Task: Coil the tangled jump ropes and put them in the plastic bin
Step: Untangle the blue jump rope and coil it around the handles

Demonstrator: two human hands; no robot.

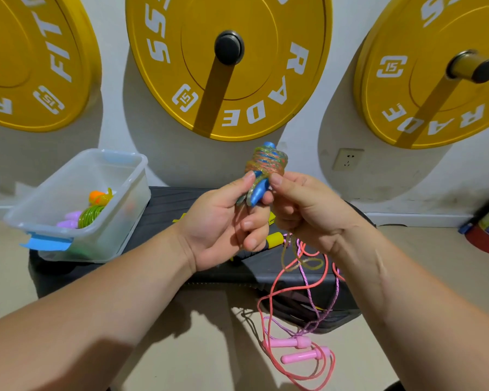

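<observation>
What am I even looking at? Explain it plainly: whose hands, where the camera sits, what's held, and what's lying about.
There is no machine here. These are a person's two bare hands, filmed by one wide-angle camera worn on the head, looking forward and down. The left hand and right hand together hold a blue-handled jump rope, its glittery cord wound around the handles. A loose tail hangs below the right hand. To the left, a clear plastic bin sits on a black platform and already holds coiled ropes. A pink-handled rope lies uncoiled on the floor. Yellow weight plates hang on the wall behind.
</observation>
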